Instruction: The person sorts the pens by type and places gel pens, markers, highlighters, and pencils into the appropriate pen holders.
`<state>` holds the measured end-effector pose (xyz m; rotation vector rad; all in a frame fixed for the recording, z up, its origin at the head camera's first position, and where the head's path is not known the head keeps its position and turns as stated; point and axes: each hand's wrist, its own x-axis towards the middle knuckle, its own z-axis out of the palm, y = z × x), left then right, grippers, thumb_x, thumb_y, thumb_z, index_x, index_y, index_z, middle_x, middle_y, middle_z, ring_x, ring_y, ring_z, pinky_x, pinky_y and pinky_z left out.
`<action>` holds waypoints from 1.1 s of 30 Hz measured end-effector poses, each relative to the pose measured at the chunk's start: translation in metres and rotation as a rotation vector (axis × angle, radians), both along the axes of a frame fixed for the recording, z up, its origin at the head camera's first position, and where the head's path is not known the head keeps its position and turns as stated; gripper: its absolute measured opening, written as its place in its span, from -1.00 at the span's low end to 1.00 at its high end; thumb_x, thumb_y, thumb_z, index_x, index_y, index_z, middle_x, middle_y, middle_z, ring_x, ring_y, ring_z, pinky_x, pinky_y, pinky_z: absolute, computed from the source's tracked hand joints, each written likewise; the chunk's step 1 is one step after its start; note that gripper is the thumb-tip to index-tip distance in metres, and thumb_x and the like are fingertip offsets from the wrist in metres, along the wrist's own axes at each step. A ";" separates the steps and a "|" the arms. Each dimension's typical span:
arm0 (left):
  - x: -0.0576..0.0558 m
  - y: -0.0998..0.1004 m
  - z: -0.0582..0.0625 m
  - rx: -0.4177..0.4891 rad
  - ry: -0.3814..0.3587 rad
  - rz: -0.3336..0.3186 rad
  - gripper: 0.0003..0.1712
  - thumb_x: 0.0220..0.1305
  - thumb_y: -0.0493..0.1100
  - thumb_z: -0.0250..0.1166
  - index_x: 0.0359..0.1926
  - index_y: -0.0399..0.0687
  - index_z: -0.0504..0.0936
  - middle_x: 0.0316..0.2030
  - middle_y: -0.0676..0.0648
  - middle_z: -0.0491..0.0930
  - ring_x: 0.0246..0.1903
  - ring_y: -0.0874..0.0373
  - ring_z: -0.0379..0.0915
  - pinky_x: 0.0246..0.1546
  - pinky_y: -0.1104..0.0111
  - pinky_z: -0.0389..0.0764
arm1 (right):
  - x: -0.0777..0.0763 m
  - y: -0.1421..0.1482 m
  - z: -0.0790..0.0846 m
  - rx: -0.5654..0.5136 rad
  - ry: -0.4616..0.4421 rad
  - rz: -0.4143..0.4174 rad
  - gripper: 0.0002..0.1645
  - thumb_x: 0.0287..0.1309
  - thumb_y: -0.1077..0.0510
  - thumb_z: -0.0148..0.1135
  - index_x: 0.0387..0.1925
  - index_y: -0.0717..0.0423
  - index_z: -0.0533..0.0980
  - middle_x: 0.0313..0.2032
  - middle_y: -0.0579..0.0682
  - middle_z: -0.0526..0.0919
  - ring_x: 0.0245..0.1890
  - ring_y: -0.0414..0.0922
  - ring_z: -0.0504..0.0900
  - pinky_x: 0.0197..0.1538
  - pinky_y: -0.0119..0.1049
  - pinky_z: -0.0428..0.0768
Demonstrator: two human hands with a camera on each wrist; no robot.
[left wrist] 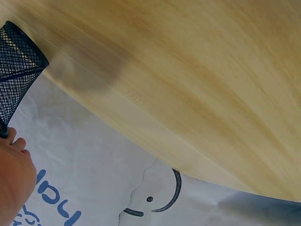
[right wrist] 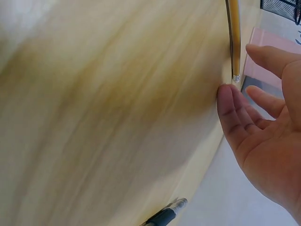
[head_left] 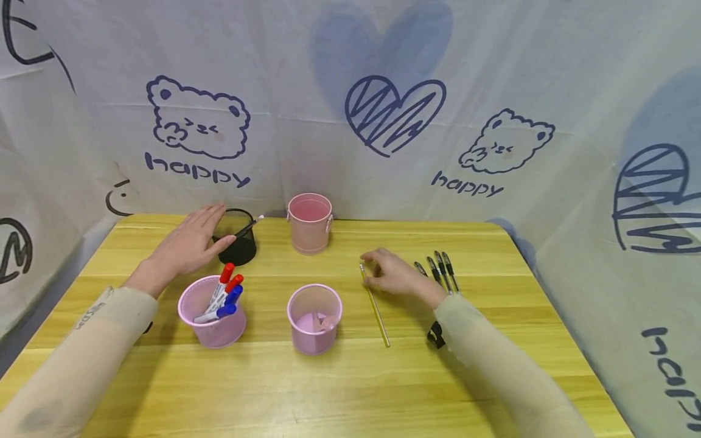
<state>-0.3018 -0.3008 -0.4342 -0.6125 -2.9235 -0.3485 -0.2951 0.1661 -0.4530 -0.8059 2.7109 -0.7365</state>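
Sleeves (head_left: pixel 509 365), hands (head_left: pixel 186 243) (head_left: pixel 393 275) at mesh cup (head_left: pixel 239 250), yellow pencil (head_left: pixel 378 312)

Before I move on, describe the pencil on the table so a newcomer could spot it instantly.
On the wooden table, find the pink cup holding small pink pieces. Right of it lies the pencil, its far end by the right hand. Unlike the black-capped pens farther right, it is yellow.

Mesh cup (head_left: pixel 239 250) partly hidden by left hand (head_left: pixel 188 242), pens (head_left: pixel 449 269) by right sleeve (head_left: pixel 482 344); pencil (right wrist: pixel 236 40) cut off in right-wrist view.
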 end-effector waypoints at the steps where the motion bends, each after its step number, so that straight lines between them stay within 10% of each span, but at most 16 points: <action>1: 0.000 0.000 0.000 -0.001 0.001 0.002 -0.01 0.58 0.33 -0.04 0.61 -0.38 0.03 0.60 -0.39 -0.01 0.57 -0.36 -0.13 0.57 -0.17 -0.07 | -0.001 0.000 -0.001 0.011 0.006 0.003 -0.24 0.29 0.11 0.44 0.41 0.30 0.39 0.16 0.18 0.54 -0.09 -0.08 0.61 0.07 -0.18 0.67; 33: 0.003 0.002 0.004 -0.007 -0.023 0.011 -0.02 0.58 0.30 -0.02 0.62 -0.35 0.00 0.61 -0.38 -0.04 0.58 -0.36 -0.15 0.58 -0.17 -0.07 | -0.010 -0.004 -0.005 0.019 -0.014 -0.008 -0.66 0.31 0.21 0.40 0.07 0.22 0.64 -0.03 0.12 0.58 -0.13 -0.07 0.61 0.02 -0.17 0.66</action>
